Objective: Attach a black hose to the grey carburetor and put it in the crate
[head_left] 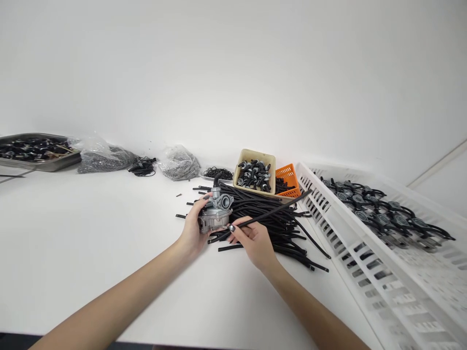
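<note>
Left grip (192, 227) clasps one silver metal carburettor (215, 218) above the white counter (91, 218), seemingly to steady it | right grip (256, 239) pinches one slim black rubber hose (277, 209) toward one end, likely for finer control | two clear plastic bags (179, 164) by the wall; loose black hoses (282, 232), too overlapped to count

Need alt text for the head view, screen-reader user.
Left hand holds a silver metal part; right hand pinches a black tube beside its base. A pile of black tubes lies close by on a white table, near a cream bin and, at right, a white crate of metal parts.
</note>
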Demonstrator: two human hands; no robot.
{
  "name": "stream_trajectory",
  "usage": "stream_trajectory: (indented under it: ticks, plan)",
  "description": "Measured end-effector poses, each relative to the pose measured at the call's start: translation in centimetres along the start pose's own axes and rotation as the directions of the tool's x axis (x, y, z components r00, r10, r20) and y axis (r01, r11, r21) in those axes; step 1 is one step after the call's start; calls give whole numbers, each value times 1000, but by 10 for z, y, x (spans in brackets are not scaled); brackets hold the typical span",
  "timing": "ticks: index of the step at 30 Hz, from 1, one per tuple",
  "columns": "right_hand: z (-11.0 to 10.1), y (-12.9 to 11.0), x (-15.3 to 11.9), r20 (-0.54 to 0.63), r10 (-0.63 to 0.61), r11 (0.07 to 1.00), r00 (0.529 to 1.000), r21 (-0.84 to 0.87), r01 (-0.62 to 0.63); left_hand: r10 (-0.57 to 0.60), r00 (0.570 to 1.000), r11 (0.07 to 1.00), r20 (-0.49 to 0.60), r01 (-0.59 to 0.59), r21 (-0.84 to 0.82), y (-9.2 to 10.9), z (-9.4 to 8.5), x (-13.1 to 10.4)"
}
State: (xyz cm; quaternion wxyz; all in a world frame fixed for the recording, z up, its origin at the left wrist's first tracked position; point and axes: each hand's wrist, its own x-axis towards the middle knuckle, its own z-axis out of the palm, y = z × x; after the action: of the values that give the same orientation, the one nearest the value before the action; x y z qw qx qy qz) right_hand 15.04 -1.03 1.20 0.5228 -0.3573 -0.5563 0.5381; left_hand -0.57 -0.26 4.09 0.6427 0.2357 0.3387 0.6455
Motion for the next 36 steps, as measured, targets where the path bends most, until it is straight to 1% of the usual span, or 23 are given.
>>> stream_trajectory:
  ticks: [2, 4, 6, 11, 15, 17, 20, 22, 25, 26, 28, 31, 33, 36]
  plan:
    - [-4, -2, 0, -49, -86, 996, 995, -17, 85, 19, 1000, 1000, 5, -19, -8, 0, 1, 0]
    - [-9, -5, 0, -111, -185, 982, 976, -44, 182, 38, 999, 999, 12, -38, -15, 0, 1, 0]
    - [-12, -8, -1, -141, -251, 968, 958, -65, 244, 53, 999, 999, 10, -53, -12, 0, 2, 0]
    - [-15, -10, -6, -162, -302, 953, 939, -82, 292, 94, 995, 995, -15, -94, -21, 1, 0, 0]
    - [-18, -10, -5, -201, -336, 940, 920, -126, 316, 121, 993, 992, -1, -121, -20, 1, -2, 2]
    - [-19, -9, -3, -220, -326, 945, 920, -106, 309, 125, 992, 992, 2, -125, -17, 0, -3, 3]
    - [-19, -5, -1, -206, -280, 960, 938, -49, 276, 120, 993, 993, -6, -120, -17, -2, -2, 2]
    - [-17, -1, -1, -166, -226, 974, 960, -24, 225, 125, 992, 992, -11, -125, -7, -3, -2, 1]
    - [-10, 5, -2, -72, -112, 994, 991, -4, 112, 143, 989, 989, -30, -142, 30, -3, 0, 0]
    - [-7, 6, -2, -53, -79, 997, 995, 1, 80, 147, 989, 989, -36, -145, 42, -3, 0, -1]
    - [-4, 7, -1, -51, -36, 999, 998, 12, 37, 149, 988, 987, -39, -147, 59, -3, 0, -1]
    - [-1, 5, 0, -74, -6, 1000, 997, 24, 7, 147, 989, 987, -31, -145, 67, -3, 0, -2]
    - [0, 3, 0, -59, -2, 999, 998, 35, 4, 148, 989, 987, -23, -146, 68, -3, 0, -2]
    - [0, 0, -1, -21, -32, 999, 999, 42, 32, 157, 988, 985, -11, -156, 68, -2, 0, -2]
